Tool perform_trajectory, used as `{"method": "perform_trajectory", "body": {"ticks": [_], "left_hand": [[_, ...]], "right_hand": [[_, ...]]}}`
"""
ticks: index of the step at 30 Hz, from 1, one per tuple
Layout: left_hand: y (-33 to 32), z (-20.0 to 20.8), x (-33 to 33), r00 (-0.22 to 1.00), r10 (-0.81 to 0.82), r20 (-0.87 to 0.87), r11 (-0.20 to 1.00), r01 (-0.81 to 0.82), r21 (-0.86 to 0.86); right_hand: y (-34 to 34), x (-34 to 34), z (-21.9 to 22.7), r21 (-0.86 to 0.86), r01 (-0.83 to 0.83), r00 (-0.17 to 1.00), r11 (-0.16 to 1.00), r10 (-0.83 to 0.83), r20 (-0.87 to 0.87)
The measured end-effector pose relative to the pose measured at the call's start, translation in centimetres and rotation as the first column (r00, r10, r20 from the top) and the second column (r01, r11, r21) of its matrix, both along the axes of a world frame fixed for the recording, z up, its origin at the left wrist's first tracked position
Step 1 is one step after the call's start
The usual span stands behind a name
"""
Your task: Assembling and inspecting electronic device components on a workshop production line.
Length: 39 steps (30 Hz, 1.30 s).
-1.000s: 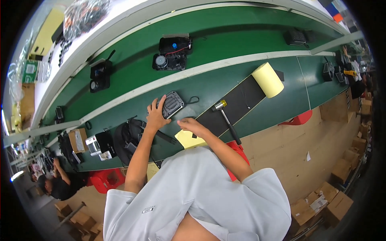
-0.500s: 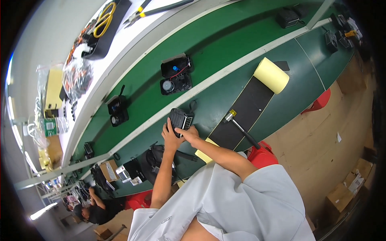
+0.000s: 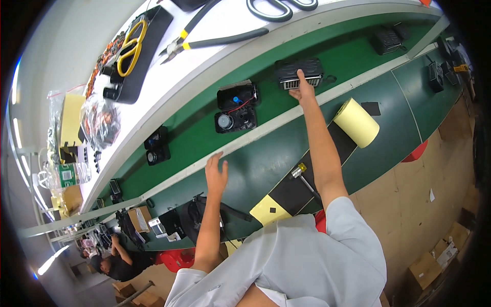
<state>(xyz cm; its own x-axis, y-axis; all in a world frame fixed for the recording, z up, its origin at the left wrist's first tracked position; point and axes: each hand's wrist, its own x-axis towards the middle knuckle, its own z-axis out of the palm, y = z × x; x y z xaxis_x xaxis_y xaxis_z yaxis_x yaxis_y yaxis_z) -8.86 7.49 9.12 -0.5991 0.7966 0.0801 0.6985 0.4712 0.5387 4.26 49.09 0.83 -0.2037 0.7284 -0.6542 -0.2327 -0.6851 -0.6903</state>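
My right hand [image 3: 304,92] is stretched out over the green belt. Its thumb lies on top of a black box-shaped device [image 3: 292,68] with a silver slotted front and a small strap, and its fingers are at the near edge. My left hand [image 3: 217,176] hovers empty over the dark green bench by the white rail [image 3: 245,134], fingers apart. Left of the device, on the belt, lies an opened black housing [image 3: 236,123] with a round speaker, a blue part and a red wire. A similar opened housing [image 3: 157,146] sits farther left.
On the bench are a yellow roll [image 3: 356,123] with a black strip, a yellow-tipped hammer [image 3: 303,176] and a black bag [image 3: 197,212]. Cutting pliers [image 3: 176,47] and yellow-handled scissors [image 3: 132,51] lie on the white shelf. A person [image 3: 125,261] works at the far left.
The device has moved from the bench, where both hands were on it, up and right onto the green belt with my right hand. My left hand has let go.
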Motion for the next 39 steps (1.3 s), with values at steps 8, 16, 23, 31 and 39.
{"method": "perform_trajectory", "body": {"ticks": [8,16,23,31,39], "left_hand": [[16.9,-3.2,-11.0,0.837,-0.429,-0.340,0.901,0.371,-0.224],[23.3,-5.2,-13.0,0.636,-0.673,-0.377,0.702,0.391,-0.595],[22.4,-5.8,-12.3,0.724,-0.647,-0.238,0.683,0.412,-0.603],[25.7,-5.9,-12.2,0.717,-0.671,-0.188,0.607,0.387,-0.694],[22.9,-4.0,-9.8,0.817,-0.547,-0.182,0.665,0.291,-0.688]], "right_hand": [[4.1,3.5,3.2,-0.013,-0.583,0.675,0.812,0.493,0.549],[-16.2,16.6,4.6,0.206,-0.528,0.814,0.824,0.422,0.398],[-31.9,24.0,4.0,0.050,-0.676,0.627,0.735,0.539,0.562],[-34.4,22.2,2.3,0.111,-0.902,0.380,0.418,0.643,0.665],[-35.8,22.2,1.2,0.032,-0.984,0.136,0.176,0.619,0.773]]}}
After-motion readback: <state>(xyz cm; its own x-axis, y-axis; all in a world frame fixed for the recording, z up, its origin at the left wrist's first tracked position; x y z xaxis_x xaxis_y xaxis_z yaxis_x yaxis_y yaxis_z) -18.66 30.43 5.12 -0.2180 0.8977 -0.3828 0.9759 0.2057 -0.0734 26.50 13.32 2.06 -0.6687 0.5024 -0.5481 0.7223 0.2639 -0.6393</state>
